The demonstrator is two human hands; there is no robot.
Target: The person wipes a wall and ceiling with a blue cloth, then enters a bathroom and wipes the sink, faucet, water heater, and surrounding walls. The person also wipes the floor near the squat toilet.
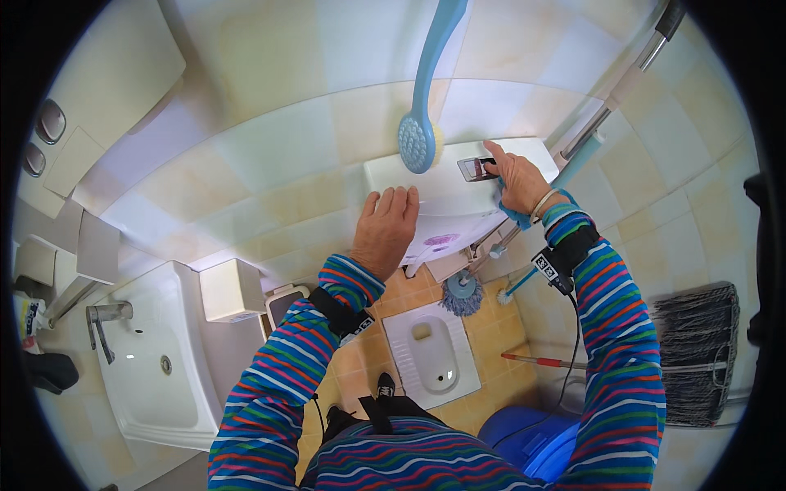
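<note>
A white toilet cistern point(399, 169) with purple flower prints on its front is mounted on the tiled wall before me. My left hand point(387, 227) rests flat on its left front edge, with nothing held. At the lid's right side, my right hand point(519, 181) has its thumb at the chrome flush button point(476, 170) and its index finger stretched over the lid. A blue cloth point(521, 218) is bunched under that palm, its folds partly hidden by the fingers. In front of the cistern hangs a blue long-handled bath brush point(417, 141), bristles towards the wall.
Below lies a white squat toilet point(430, 356) on orange floor tiles. A washbasin point(159, 393) with a tap point(107, 319) stands left, beside a white bin-like box point(230, 291). To the right are a mop head point(462, 291), a toilet brush point(505, 296), a broom point(697, 356) and a blue bucket point(522, 423).
</note>
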